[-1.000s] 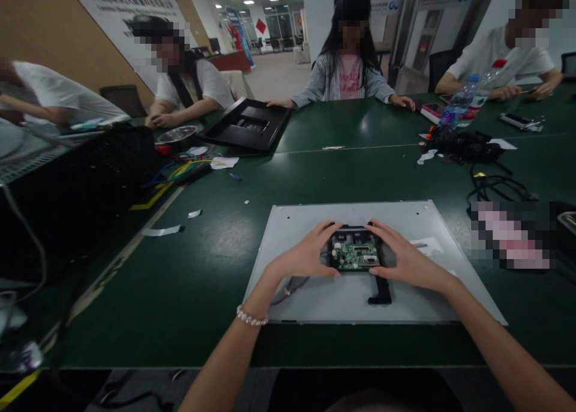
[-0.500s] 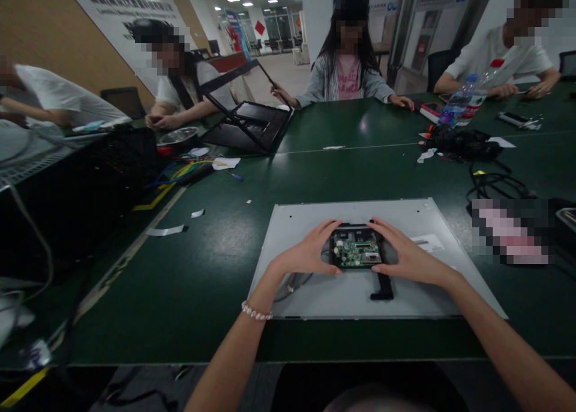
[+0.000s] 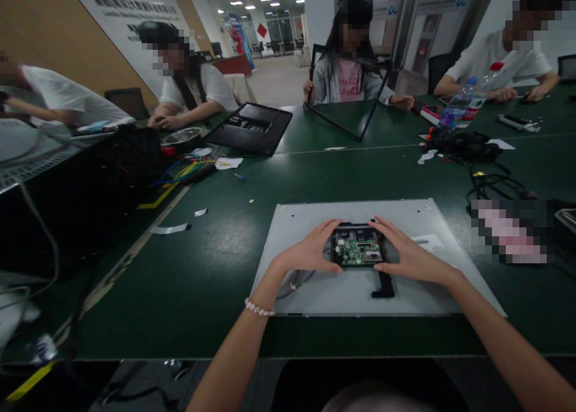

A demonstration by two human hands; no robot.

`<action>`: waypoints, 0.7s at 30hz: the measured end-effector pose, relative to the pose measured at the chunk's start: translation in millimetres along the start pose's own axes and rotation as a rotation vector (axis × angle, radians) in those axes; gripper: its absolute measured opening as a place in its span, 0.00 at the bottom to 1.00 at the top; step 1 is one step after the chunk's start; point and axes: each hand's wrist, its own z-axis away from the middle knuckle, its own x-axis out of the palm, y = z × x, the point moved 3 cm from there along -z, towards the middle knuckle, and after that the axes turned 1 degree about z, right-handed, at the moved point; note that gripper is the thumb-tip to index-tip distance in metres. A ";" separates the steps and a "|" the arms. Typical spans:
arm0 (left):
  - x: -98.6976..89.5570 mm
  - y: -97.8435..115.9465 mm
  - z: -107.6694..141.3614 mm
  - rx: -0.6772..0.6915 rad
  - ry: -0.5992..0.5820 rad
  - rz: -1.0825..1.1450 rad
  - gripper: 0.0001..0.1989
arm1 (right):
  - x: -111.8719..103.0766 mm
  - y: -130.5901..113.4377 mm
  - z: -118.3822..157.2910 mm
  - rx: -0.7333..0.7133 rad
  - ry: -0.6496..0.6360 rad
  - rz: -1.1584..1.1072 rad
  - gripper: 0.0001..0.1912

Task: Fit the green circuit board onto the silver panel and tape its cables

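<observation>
The green table point(image 3: 216, 280) is spanning the frame; at lower centre, a display panel point(image 3: 432, 298) is lying beneath the left hand point(image 3: 308, 251) and right hand point(image 3: 411, 255), which are bracketing the black-framed circuit board point(image 3: 357, 252) between them, ideally pressing evenly, avoiding its components

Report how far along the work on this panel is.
Looks done: the grey panel lies flat, apart from the black shell and the thin frame a person opposite holds up. In hand: the circuit-board unit, left hand and right hand at its edges. Probably left: dealing with the uncovered unit and separate shell; how, I cannot tell.
</observation>
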 end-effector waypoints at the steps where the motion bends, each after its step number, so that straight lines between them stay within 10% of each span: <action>1: -0.7 1.0 -0.1 -0.001 0.002 0.001 0.58 | -0.8 -0.4 -0.1 -0.005 0.002 0.000 0.45; 21: 7.3 -1.8 -6.5 -0.009 0.006 -0.025 0.58 | 2.3 10.7 2.7 -0.006 0.014 0.018 0.44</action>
